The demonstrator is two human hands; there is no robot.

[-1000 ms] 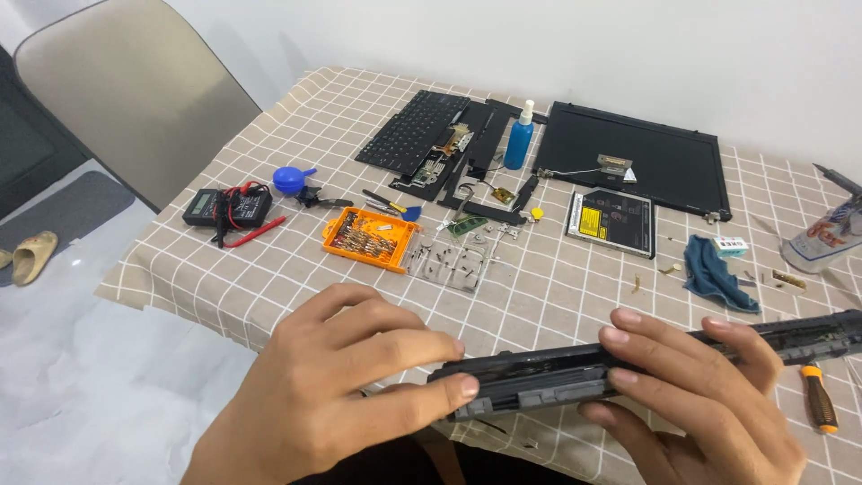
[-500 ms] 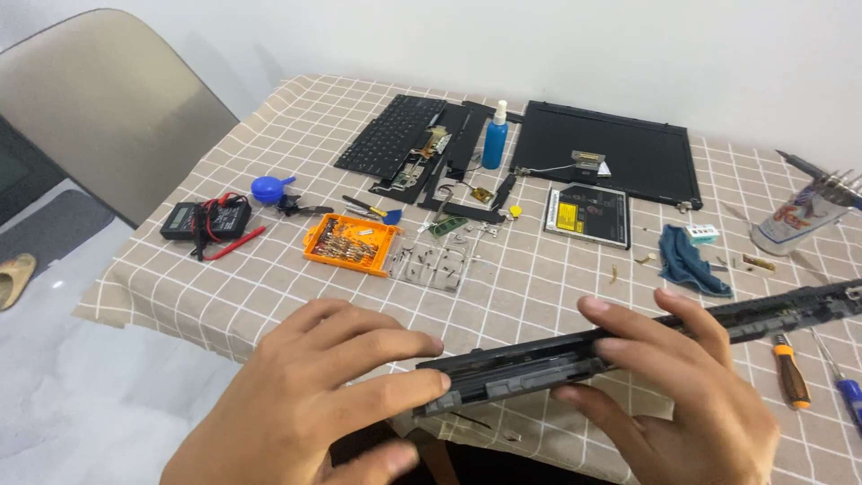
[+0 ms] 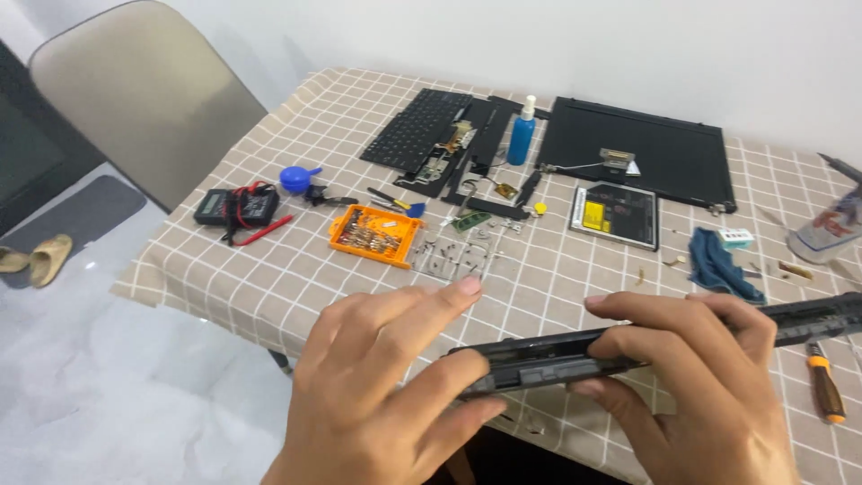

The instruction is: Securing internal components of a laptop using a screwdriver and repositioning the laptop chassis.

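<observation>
Looking down on a table point(image 3: 235, 286) covered in a beige checked cloth, pushing right up against a plain white wall point(image 3: 628, 40). Tucking in at its far left corner, a beige upholstered chair point(image 3: 144, 99) with a rounded back. Stretching out below and to the left, a pale glossy floor point(image 3: 108, 395), reflecting soft, even light. Lying on that floor by a dark cabinet front point(image 3: 27, 144): a grey mat point(image 3: 81, 211), with a pair of tan slippers point(image 3: 34, 260) sitting just beside it.

From the laptop base point(image 3: 557, 359) between my hands, the bit case point(image 3: 374, 235) lies at eleven o'clock, the keyboard point(image 3: 415, 128) farther beyond it, the drive point(image 3: 616, 215) at twelve, the screwdriver point(image 3: 824, 388) at three.
</observation>
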